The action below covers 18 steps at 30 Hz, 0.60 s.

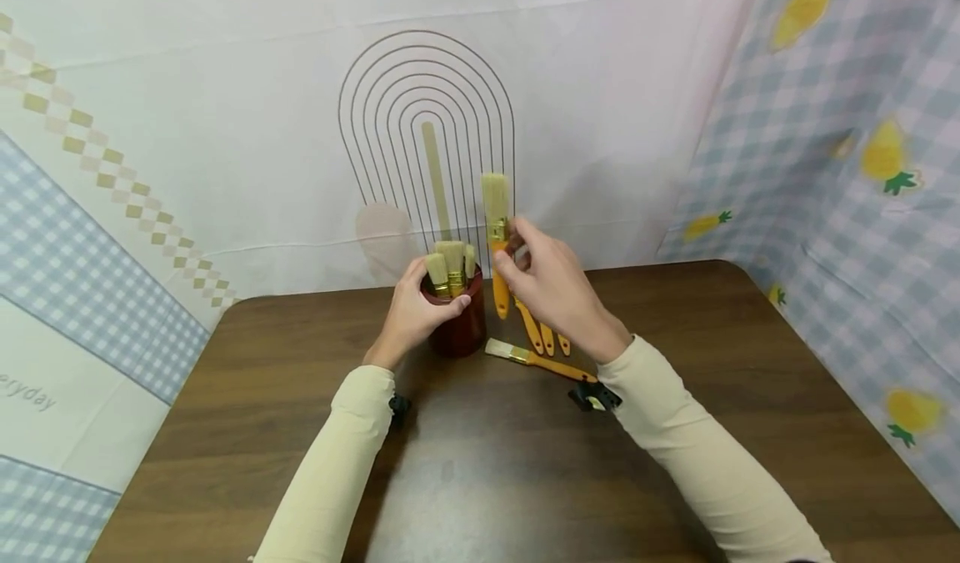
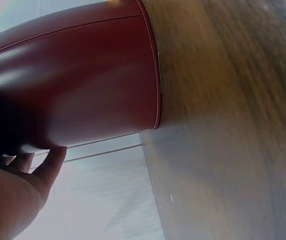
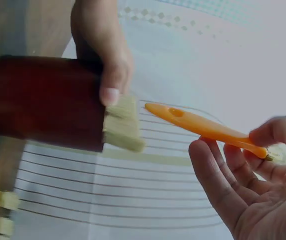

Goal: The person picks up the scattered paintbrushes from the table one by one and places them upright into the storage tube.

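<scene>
A dark red round holder (image 1: 459, 329) stands upright on the table with several bristle-up paintbrushes (image 1: 452, 264) inside. My left hand (image 1: 417, 306) grips its rim, thumb at the front and fingers round the far left side; the left wrist view shows fingertips against the red wall (image 2: 93, 75). Right of the holder, my right hand (image 1: 551, 278) pinches a paintbrush (image 1: 496, 204) near its metal band, bristles up. Its orange handle (image 3: 197, 125) hangs down, the end level with the holder's upper part and apart from it.
On the table right of the holder lies a paintbrush (image 1: 551, 365) with its bristles to the left. Behind it are several more orange-handled brushes (image 1: 547, 339), partly hidden by my right hand. A patterned cloth (image 1: 600, 129) hangs behind the table's back edge.
</scene>
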{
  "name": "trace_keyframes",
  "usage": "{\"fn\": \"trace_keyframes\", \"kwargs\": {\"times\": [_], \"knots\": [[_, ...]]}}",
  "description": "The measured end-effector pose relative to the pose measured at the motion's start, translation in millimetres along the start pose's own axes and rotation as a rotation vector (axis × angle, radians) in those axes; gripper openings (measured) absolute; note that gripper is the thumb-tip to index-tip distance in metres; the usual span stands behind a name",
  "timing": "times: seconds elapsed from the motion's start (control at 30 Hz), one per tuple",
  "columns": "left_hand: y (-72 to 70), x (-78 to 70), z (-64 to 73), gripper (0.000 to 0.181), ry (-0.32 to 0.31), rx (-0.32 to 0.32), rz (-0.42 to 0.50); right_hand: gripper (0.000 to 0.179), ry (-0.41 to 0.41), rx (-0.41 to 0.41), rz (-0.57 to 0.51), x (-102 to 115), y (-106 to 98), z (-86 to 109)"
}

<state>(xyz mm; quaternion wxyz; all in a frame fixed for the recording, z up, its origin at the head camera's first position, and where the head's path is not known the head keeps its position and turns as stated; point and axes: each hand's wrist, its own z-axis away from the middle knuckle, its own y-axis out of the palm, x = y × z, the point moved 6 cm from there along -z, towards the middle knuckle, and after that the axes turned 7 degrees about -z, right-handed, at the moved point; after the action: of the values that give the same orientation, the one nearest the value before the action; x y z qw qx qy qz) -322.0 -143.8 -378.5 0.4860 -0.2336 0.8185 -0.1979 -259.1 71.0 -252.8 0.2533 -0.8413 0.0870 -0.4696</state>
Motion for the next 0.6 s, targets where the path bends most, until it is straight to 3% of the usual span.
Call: {"fn": "trace_keyframes", "kwargs": {"times": [0.17, 0.33, 0.6], "knots": [[0.0, -1.5, 2.0, 0.069, -0.003, 0.002, 0.021, 0.021, -0.032, 0.006, -0.029, 13, 7, -23.7], [0.9, -0.6, 2.9, 0.068, -0.01, 0.003, 0.04, 0.02, -0.116, -0.017, -0.029, 20, 17, -43.3], [0.0, -1.6, 1.4, 0.068, 0.004, -0.006, 0.027, 0.022, -0.163, 0.047, -0.013, 19, 48, -55.9]]}}
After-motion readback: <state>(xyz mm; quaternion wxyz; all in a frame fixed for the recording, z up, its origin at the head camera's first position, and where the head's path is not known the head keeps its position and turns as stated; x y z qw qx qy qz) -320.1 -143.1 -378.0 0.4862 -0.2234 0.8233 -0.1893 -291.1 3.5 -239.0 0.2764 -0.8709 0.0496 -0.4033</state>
